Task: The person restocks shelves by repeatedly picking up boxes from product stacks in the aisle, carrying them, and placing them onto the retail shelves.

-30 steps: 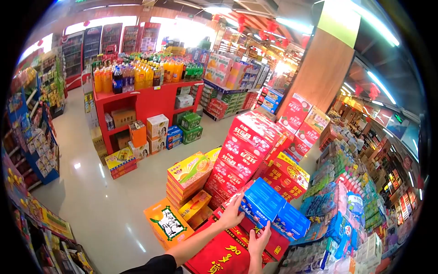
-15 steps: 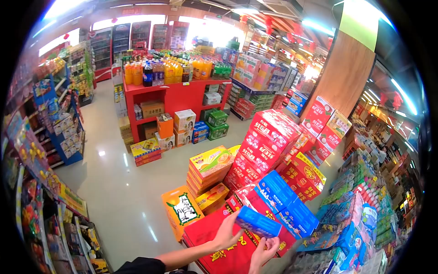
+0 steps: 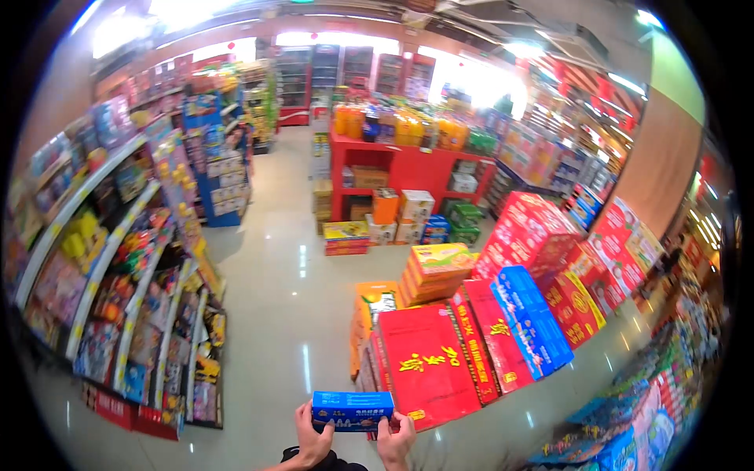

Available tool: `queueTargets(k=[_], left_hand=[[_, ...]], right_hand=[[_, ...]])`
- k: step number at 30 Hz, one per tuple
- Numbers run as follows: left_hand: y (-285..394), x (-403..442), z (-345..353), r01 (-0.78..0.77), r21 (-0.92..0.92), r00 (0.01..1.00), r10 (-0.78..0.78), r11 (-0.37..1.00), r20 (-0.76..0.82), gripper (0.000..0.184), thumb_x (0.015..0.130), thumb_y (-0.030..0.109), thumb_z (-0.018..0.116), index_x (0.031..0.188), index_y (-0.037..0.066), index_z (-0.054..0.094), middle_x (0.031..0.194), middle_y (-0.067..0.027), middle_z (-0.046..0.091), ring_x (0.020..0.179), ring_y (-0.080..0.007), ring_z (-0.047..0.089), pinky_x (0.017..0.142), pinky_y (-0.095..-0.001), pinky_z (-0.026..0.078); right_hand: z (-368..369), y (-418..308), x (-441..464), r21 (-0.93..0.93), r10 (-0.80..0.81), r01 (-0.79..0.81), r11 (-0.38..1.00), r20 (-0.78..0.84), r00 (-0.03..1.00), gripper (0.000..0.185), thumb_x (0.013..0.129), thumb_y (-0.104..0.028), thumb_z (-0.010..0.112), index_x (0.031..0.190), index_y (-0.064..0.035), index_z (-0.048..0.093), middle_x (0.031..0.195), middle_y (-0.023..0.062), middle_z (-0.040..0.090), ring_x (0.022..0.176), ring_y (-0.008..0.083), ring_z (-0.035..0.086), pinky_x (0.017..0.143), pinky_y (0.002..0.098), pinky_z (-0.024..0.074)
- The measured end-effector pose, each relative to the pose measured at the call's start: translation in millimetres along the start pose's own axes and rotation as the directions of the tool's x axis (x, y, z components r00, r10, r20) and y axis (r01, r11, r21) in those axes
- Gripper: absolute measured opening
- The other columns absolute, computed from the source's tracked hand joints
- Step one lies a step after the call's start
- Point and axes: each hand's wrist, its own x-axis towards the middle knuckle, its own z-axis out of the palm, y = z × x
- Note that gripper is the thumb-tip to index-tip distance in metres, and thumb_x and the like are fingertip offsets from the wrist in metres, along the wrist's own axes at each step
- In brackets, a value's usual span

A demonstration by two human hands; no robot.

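Observation:
A small blue carton (image 3: 353, 402) with white printing is held low in front of my body. My left hand (image 3: 313, 444) is closed round its left end, thumb on the front face. At its right end, my right hand (image 3: 396, 443) grips it the same way. Just beyond and to the right lies a big red carton (image 3: 420, 357) with yellow characters. Several blue boxes (image 3: 528, 318) like the held one, by their colour, lie farther right on the red cartons.
Store shelves (image 3: 129, 282) full of packaged goods line the left side. Glossy floor (image 3: 275, 314) runs ahead. Yellow-orange boxes (image 3: 436, 267) and tall red stacks (image 3: 530, 235) stand beyond the cartons. A red drinks stand (image 3: 400, 174) is farther back; packaged goods (image 3: 640, 424) fill the lower right.
The view has swung to the left. The blue carton has come from above the red cartons, beside the other blue boxes, to in front of my body and is more level.

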Motion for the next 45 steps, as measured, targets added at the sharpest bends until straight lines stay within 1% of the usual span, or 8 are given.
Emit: queueTargets(k=[6,12,22,31,35,39,43,45], left_hand=[[-6,-62,-94,0.005,-0.05,0.962,-0.018,0.999,-0.271,0.067,0.075,0.004,0.074,0.133,0.0,0.041,0.127,-0.0193,0.039,0.115,-0.0314,0.045,0.094,-0.0396,0.043],[-47,-125,-204,0.005,-0.121,0.797,-0.076,0.993,-0.599,0.064,0.076,0.002,0.074,0.13,0.001,0.041,0.131,-0.0177,0.037,0.119,-0.0314,0.043,0.098,-0.0391,0.04],[-127,-286,-448,0.1,-0.072,0.416,-0.108,0.992,-0.903,0.059,0.08,0.005,0.07,0.13,-0.002,0.039,0.135,-0.0192,0.038,0.122,-0.0309,0.044,0.104,-0.0403,0.036],[-179,-377,-594,0.25,-0.086,0.134,-0.122,0.965,-0.983,0.063,0.083,0.005,0.067,0.137,-0.005,0.037,0.144,-0.0249,0.037,0.132,-0.035,0.041,0.111,-0.0418,0.032],[-209,-392,-673,0.273,-0.007,0.136,-0.046,0.962,-0.99,0.065,0.083,0.006,0.067,0.139,-0.005,0.036,0.143,-0.0257,0.038,0.132,-0.0365,0.04,0.111,-0.0439,0.031],[-256,-401,-779,0.474,0.122,0.179,0.041,0.872,-0.983,0.062,0.083,0.007,0.068,0.137,-0.004,0.04,0.137,-0.0252,0.041,0.127,-0.0373,0.043,0.107,-0.0443,0.036],[-302,-401,-901,0.409,0.051,0.196,-0.033,0.911,-0.98,0.06,0.084,0.008,0.068,0.138,-0.004,0.042,0.129,-0.0221,0.046,0.121,-0.0349,0.049,0.1,-0.0411,0.045],[-322,-409,-957,0.36,-0.014,0.222,-0.101,0.933,-0.97,0.059,0.085,0.007,0.068,0.138,-0.002,0.043,0.129,-0.0211,0.046,0.12,-0.0331,0.05,0.098,-0.0405,0.047]], right_hand=[[27,-57,-51,0.082,-0.187,0.171,0.982,0.277,0.942,0.024,0.08,-0.008,0.073,0.098,0.0039,0.063,0.085,0.0112,0.062,0.074,0.0202,0.063,0.069,0.0314,0.0524],[98,-129,-147,0.315,-0.425,0.308,0.898,0.434,0.794,0.023,0.082,-0.009,0.075,0.097,0.0017,0.061,0.083,0.0117,0.064,0.073,0.0191,0.063,0.068,0.0314,0.0517],[201,-259,-431,0.611,-0.634,0.216,0.762,0.632,0.447,0.02,0.081,-0.007,0.075,0.092,0.0012,0.06,0.08,0.0114,0.064,0.07,0.0193,0.064,0.066,0.0318,0.0517],[273,-331,-626,0.685,-0.686,0.07,0.725,0.711,0.154,0.021,0.08,-0.009,0.075,0.09,0.0002,0.059,0.081,0.012,0.062,0.069,0.0232,0.063,0.064,0.0346,0.0506],[327,-367,-699,0.737,-0.74,0.064,0.673,0.67,0.057,0.017,0.083,-0.007,0.073,0.093,-0.0012,0.059,0.085,0.0073,0.062,0.071,0.0147,0.062,0.065,0.0294,0.0499],[395,-411,-778,0.726,-0.727,-0.09,0.682,0.686,0.028,0.019,0.084,-0.006,0.073,0.098,-0.0002,0.061,0.087,0.0068,0.063,0.073,0.0123,0.061,0.064,0.0278,0.0494],[485,-450,-866,0.595,-0.635,-0.309,0.743,0.772,-0.04,0.016,0.086,-0.001,0.07,0.1,0.0013,0.062,0.088,0.0053,0.066,0.075,0.0084,0.06,0.066,0.0254,0.0495],[495,-505,-891,0.572,-0.61,-0.286,0.769,0.79,-0.06,0.017,0.086,-0.002,0.071,0.1,0.0019,0.063,0.088,0.0047,0.066,0.076,0.0082,0.061,0.067,0.0249,0.0495]])
